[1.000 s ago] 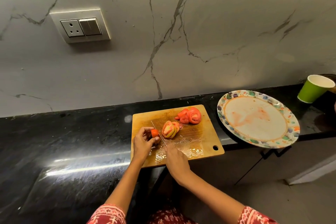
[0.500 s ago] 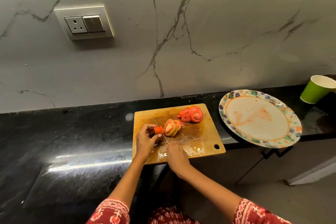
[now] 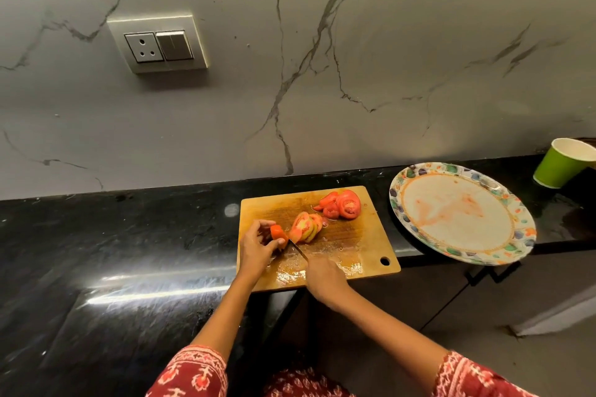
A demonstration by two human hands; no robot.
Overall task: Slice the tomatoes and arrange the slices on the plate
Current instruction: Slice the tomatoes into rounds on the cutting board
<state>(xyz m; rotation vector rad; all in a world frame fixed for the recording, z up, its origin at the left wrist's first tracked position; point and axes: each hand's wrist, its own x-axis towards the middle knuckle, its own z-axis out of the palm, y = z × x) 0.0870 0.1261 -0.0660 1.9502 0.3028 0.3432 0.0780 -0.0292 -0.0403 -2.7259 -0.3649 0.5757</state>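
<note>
Where marble wall (image 3: 387, 58) descends, black counter (image 3: 113, 235) gleams.

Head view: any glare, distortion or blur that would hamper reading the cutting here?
Head view: a bright streak of glare lies on the black counter left of the cutting board, with wet sheen on the board's near edge; wide-angle bending curves the counter's back edge and stretches the plate; the knife blade is thin and soft, though the tomato end in the left hand reads clearly.

Left hand (image 3: 256, 248) on tomato end (image 3: 278, 233), knife (image 3: 298, 250) in right hand (image 3: 325, 279), over cutting board (image 3: 364, 235)
</note>
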